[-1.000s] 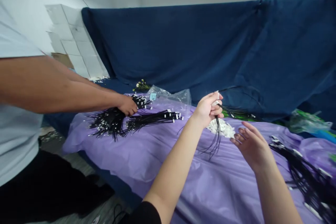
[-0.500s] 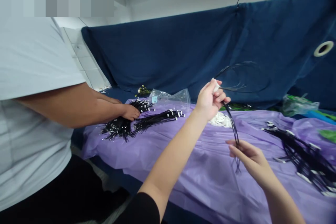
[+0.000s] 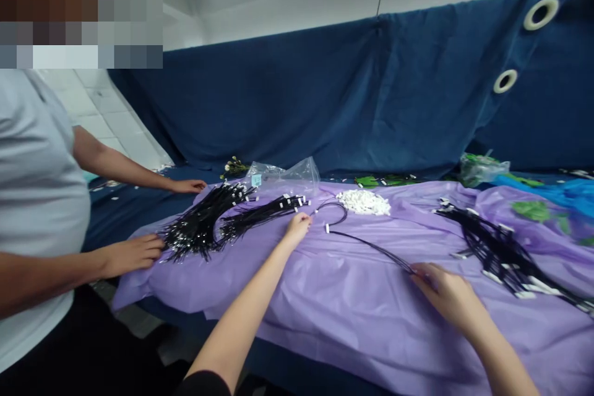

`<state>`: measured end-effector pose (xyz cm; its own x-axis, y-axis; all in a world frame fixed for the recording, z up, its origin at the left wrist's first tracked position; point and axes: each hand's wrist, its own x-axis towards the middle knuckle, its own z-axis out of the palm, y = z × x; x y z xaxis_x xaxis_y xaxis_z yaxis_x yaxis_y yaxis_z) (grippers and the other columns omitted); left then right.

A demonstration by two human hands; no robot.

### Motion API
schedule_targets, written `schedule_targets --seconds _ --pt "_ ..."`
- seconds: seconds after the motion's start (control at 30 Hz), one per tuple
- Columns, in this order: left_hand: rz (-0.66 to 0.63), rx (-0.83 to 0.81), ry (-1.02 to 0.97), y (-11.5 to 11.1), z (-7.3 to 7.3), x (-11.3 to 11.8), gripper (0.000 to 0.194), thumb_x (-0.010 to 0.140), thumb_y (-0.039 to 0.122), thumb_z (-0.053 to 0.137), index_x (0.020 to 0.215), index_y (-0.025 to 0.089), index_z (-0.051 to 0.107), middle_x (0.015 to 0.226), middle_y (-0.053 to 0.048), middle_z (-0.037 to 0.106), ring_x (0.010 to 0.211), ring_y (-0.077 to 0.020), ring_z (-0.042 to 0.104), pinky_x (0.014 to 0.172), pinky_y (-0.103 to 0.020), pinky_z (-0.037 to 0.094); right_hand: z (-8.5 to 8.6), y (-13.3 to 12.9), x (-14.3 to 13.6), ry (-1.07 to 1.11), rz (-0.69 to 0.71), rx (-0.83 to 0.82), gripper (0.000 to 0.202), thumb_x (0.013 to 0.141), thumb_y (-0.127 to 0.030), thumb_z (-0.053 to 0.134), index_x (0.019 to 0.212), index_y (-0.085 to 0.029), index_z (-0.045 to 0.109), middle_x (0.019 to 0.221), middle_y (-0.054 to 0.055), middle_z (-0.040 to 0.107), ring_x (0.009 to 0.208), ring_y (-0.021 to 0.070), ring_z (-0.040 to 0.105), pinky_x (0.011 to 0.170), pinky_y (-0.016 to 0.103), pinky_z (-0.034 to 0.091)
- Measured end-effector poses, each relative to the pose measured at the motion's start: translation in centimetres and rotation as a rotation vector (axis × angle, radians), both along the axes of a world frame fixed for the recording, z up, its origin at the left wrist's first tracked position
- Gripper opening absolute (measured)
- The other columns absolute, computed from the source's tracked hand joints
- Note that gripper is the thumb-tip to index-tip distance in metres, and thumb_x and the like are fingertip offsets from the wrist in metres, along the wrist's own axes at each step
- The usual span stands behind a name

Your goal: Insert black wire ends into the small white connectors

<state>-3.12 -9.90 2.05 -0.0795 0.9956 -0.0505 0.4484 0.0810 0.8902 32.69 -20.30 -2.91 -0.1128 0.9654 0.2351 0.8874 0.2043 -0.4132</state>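
Note:
My right hand (image 3: pixel 443 291) pinches one end of a thin bundle of black wires (image 3: pixel 371 242) just above the purple cloth. A small white connector (image 3: pixel 327 229) sits at the bundle's other end. Further black wire (image 3: pixel 346 215) loops toward my left hand (image 3: pixel 298 226), whose fingers are closed around its end. Just beyond the left hand lies a bunch of black wires with white connectors (image 3: pixel 264 211). A pile of small white connectors (image 3: pixel 365 202) rests behind the wires I hold.
A co-worker's hand (image 3: pixel 134 255) touches a large black wire bunch (image 3: pixel 190 229) at left; the other hand (image 3: pixel 189 186) rests behind it. More wire bundles (image 3: pixel 501 247) lie at right on the purple cloth (image 3: pixel 343 309). A clear plastic bag (image 3: pixel 292 176) lies at the back.
My left hand has come down and left from its raised position, and the wires now stretch low between my hands. The co-worker's hands have moved apart around the large bunch.

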Motion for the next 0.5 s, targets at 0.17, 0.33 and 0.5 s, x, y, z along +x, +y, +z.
schedule_targets --seconds 0.17,0.33,0.5 --pt "-0.031 0.115 0.222 1.2 -0.9 0.4 0.024 0.089 0.031 0.058 0.103 0.012 0.062 0.103 -0.007 0.065 0.097 -0.0186 0.062 0.087 -0.041 0.051 1.3 -0.2 -2.4 -0.063 0.008 0.059 0.028 0.091 -0.042 0.045 0.1 -0.027 0.066 0.104 0.004 0.07 0.097 0.0263 0.065 0.082 0.041 0.045" --pt "-0.046 0.203 0.435 2.6 -0.8 1.5 0.02 0.086 0.018 0.054 0.104 0.014 0.061 0.111 -0.012 0.063 0.108 -0.0213 0.058 0.097 -0.036 0.043 2.8 0.8 -6.8 -0.029 0.162 0.091 0.023 0.091 -0.031 0.047 0.102 -0.024 0.066 0.104 0.006 0.069 0.096 0.0242 0.064 0.085 0.038 0.045" --pt "-0.034 0.213 0.6 2.8 0.1 0.7 0.032 0.084 0.02 0.054 0.115 0.013 0.059 0.124 -0.018 0.056 0.117 -0.0282 0.055 0.1 -0.038 0.039 2.0 0.3 -8.0 0.019 0.267 0.114 0.021 0.093 -0.029 0.047 0.101 -0.023 0.065 0.105 0.007 0.068 0.098 0.024 0.063 0.089 0.041 0.047"
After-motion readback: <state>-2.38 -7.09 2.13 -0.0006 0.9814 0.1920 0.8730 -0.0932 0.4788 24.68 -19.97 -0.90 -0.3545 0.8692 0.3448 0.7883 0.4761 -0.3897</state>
